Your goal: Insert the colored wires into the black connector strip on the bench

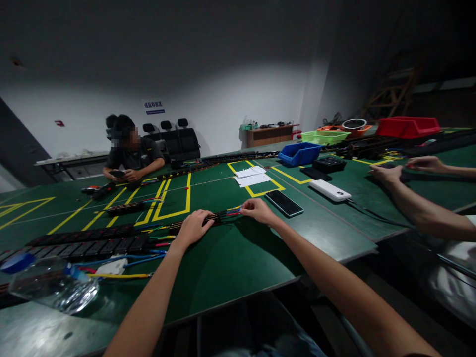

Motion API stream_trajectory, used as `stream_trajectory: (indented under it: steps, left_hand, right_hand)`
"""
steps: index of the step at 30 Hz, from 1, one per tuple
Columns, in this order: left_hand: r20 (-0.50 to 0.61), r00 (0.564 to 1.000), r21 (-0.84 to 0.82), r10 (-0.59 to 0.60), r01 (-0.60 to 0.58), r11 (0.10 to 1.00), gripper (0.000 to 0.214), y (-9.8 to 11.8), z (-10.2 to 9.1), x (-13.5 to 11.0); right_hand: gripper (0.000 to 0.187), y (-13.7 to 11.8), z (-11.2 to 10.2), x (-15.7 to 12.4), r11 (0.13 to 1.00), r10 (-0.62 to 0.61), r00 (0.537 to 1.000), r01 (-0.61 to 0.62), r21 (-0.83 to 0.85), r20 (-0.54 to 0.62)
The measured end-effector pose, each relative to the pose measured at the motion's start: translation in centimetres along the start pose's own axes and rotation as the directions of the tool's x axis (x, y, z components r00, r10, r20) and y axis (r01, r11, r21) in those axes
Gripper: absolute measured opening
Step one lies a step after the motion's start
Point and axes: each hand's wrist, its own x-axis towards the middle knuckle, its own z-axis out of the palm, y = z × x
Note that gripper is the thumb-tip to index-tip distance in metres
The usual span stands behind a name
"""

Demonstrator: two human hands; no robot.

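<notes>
Green worktable [223, 277] with a black wire harness [215, 217] lying across it, ahead of the person. The table's near edge slants upward to the right in the view, and a broad stretch of green surface separates it from the harness. Beyond the harness, floor-style yellow tape [188, 193] outlines rectangles on the tabletop. Room for sideways movement is bounded on the left by rows of black modules [104, 246] with coloured leads and, nearer the edge, by a clear plastic bottle [55, 290]; on the right, a smartphone [284, 204] lies flat near the right wrist, with a white power bank [330, 191] and its cable farther out. Both forearms extend forward from the near edge and converge at the harness. The left hand [193, 229] lies palm down over the bundle, fingers curved across its far side and thumb pointing right; how firmly it closes cannot be told. The right hand [257, 210] approaches from the right, wrist bent inward, thumb and forefinger pinching the coloured wires [233, 211] at the harness's right end. A co-worker's hands [388, 174] appear at the far right, well apart from the harness.
</notes>
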Motion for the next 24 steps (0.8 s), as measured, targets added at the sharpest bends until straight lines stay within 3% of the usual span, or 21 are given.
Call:
stream_trajectory:
  steps: [6, 12, 19, 24]
  left_hand:
    - [0.006, 1.000, -0.008, 0.000, 0.000, 1.000, 0.032, -0.1, 0.0, 0.0]
    - [-0.004, 1.000, -0.003, 0.012, -0.012, 1.000, 0.030, -0.2, 0.1, 0.0]
    - [-0.001, 1.000, -0.007, -0.006, 0.006, 1.000, 0.031, -0.2, 0.1, 0.0]
    - [0.010, 1.000, -0.005, -0.011, 0.012, 1.000, 0.033, -0.1, 0.0, 0.0]
  right_hand:
    - [0.034, -0.4, 0.0, -0.1, 0.995, 0.087, 0.996, -0.087, -0.053, -0.004]
    - [0.031, -0.7, 0.1, -0.1, 0.978, 0.182, 0.980, -0.172, -0.118, 0.084]
    - [0.030, -1.0, 0.4, -0.3, 0.987, 0.138, 0.985, -0.128, -0.102, 0.106]
    - [0.033, -1.4, 0.5, -0.5, 0.976, 0.078, 0.995, -0.063, -0.208, 0.066]
